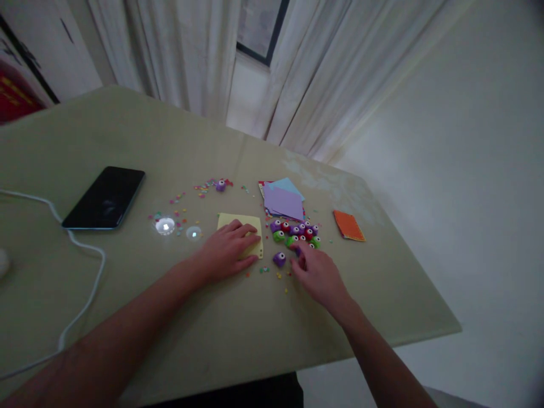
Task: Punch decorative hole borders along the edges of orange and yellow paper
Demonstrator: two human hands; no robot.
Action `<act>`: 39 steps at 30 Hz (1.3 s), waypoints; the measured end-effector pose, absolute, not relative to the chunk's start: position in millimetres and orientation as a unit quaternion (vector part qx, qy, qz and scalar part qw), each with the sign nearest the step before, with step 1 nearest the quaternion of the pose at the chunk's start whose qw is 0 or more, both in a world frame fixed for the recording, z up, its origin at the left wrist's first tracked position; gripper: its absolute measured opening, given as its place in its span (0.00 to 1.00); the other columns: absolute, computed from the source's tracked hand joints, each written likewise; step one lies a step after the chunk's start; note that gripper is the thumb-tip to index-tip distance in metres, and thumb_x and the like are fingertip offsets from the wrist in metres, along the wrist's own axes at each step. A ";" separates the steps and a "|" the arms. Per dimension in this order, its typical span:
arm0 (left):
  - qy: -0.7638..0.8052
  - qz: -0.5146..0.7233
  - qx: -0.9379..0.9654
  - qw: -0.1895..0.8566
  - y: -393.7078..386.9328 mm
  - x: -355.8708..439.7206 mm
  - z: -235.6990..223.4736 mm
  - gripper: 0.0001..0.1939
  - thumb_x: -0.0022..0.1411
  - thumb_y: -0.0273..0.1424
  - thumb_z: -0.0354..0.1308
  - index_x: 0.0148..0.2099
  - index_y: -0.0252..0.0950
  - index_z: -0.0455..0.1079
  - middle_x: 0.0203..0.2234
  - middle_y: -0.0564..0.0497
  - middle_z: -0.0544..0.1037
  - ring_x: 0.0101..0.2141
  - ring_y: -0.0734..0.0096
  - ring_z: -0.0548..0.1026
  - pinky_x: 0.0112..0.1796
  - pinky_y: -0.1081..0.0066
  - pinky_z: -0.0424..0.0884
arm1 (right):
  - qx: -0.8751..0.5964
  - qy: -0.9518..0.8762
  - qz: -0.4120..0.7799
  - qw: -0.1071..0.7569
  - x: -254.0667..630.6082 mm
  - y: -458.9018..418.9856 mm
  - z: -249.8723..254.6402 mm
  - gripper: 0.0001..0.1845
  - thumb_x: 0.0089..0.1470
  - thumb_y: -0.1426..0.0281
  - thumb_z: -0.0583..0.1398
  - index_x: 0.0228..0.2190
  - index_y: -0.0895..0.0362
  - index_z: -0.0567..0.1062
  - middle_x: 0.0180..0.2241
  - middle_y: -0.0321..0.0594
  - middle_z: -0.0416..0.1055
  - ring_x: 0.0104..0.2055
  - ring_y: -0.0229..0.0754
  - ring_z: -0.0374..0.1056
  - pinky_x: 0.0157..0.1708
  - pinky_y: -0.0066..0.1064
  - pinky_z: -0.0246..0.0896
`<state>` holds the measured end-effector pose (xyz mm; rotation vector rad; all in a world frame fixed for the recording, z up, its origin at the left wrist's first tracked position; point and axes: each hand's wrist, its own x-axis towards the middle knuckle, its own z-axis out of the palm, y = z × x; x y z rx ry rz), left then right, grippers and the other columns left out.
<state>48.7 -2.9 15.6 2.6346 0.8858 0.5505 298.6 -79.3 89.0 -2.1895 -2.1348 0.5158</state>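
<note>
My left hand (232, 249) lies flat, fingers stretched, on a pale yellow sheet of paper (227, 219) and covers much of it. Beyond its fingertips stands a cluster of small purple, red and green figures (294, 229) with big round eyes. At the near edge of that cluster, my right hand (318, 275) has its thumb and index finger curled round a small purple figure (298, 251), mostly hidden by the fingers. One more purple eyed figure (279, 259) sits apart, just left of the right fingertips.
Behind the cluster lies a stack of purple and blue paper (283, 201). An orange square (349, 225) is to the right. Tiny coloured confetti bits (202, 190) are scattered around a lone purple figure (221, 185). A black tablet (106, 198) and white cable (96, 283) lie left.
</note>
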 end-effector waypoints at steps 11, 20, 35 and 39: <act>0.307 0.212 0.914 0.157 -1.6 46.9 10.5 0.21 0.74 0.40 0.60 0.65 0.39 0.71 0.57 0.42 0.78 0.55 0.51 0.72 0.57 0.52 0.71 | -0.742 -0.666 0.071 -0.030 285.1 -72.0 78.4 0.10 0.70 0.69 0.58 0.46 0.52 0.81 0.43 0.45 0.84 0.41 0.50 0.78 0.36 0.34 0.60; 0.319 0.196 0.912 0.166 0.2 45.4 14.5 0.20 0.74 0.40 0.60 0.62 0.39 0.73 0.56 0.42 0.79 0.53 0.50 0.73 0.54 0.51 0.70 | -0.656 -0.749 0.000 0.092 277.1 -40.7 80.1 0.11 0.68 0.72 0.60 0.49 0.54 0.79 0.51 0.47 0.77 0.54 0.51 0.72 0.53 0.37 0.63; 0.323 0.208 0.908 0.164 3.3 40.9 7.1 0.23 0.75 0.43 0.59 0.65 0.38 0.73 0.66 0.40 0.74 0.63 0.48 0.72 0.62 0.47 0.67 | -0.642 -0.746 0.013 0.176 278.6 -19.9 54.8 0.13 0.69 0.66 0.61 0.52 0.54 0.80 0.53 0.47 0.81 0.56 0.55 0.71 0.58 0.44 0.59; 0.314 0.195 0.913 0.174 1.8 40.4 13.2 0.22 0.75 0.41 0.59 0.66 0.39 0.72 0.64 0.41 0.76 0.61 0.49 0.74 0.60 0.48 0.69 | -0.666 -0.707 0.011 0.235 300.4 -21.6 71.3 0.15 0.69 0.61 0.61 0.51 0.55 0.80 0.53 0.51 0.80 0.56 0.57 0.72 0.59 0.46 0.60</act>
